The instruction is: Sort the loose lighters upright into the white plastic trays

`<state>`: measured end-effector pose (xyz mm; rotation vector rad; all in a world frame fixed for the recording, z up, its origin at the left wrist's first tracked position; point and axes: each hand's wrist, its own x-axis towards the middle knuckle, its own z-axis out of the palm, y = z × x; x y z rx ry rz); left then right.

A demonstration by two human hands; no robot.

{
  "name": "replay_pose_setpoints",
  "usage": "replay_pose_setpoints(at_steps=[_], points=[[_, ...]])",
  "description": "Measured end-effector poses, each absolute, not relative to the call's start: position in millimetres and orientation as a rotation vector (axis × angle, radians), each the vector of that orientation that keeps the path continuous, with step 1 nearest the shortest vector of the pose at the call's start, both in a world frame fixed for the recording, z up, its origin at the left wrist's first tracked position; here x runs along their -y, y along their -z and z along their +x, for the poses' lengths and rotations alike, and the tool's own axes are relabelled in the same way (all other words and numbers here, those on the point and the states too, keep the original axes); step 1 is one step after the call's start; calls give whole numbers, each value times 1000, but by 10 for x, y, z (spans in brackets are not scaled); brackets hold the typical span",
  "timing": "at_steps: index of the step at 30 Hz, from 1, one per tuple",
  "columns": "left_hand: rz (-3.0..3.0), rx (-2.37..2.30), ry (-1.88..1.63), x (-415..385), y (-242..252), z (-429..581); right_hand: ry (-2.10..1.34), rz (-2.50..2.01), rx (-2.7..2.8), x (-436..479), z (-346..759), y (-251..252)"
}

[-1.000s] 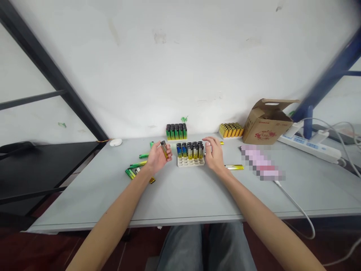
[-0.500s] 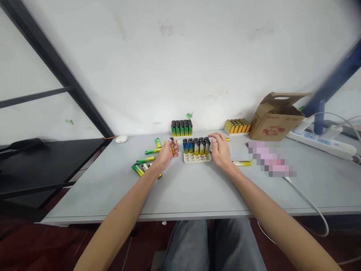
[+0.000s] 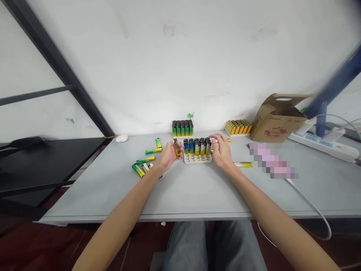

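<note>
The left hand has come closer to the white tray since half a second ago, bringing its lighter just beside the tray's 10 o'clock edge, while the right hand has stayed at about 2 o'clock by the tray. The held lighter has a black top and a yellowish lower body and leans a little toward 11 o'clock; the left thumb and fingers are clamped on it. Whether it touches the tray is unclear.

In the tray, upright lighters fill the far part, blue ones toward 10 o'clock and silver-yellow ones toward 1, with bare holes along the 6 o'clock side. The right hand's fingers are bent and stand apart from the thumb, very near these lighters; I cannot tell whether they make contact.

Loose green-yellow lighters lie at 9 o'clock from the tray, and a silver-yellow pair at 3. A green block of lighters stands at 11, an orange block at 2, with a cardboard box right beside it. Farther out are a white case at 10, a pixelated pink object at 3, and a power strip between 2 and 3.
</note>
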<state>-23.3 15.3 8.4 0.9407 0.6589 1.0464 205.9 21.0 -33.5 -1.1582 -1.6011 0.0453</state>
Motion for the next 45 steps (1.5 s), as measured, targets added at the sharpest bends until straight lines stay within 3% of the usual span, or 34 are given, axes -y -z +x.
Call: replay_pose_setpoints(at_steps=[10, 22, 34, 38, 45], points=[[961, -480, -1032, -89, -90, -191, 45, -1062, 1645, -115, 1999, 217], [1336, -677, -891, -15, 122, -21, -20, -907, 1788, 57, 1744, 186], [1469, -744, -825, -24, 94, -100, -408, -869, 1742, 88, 1697, 132], [1468, -733, -901, -57, 114, -111, -444, -871, 1707, 84, 1725, 88], [1265, -946, -1266, -225, 40, -243, -177, -913, 1664, 13, 1758, 147]])
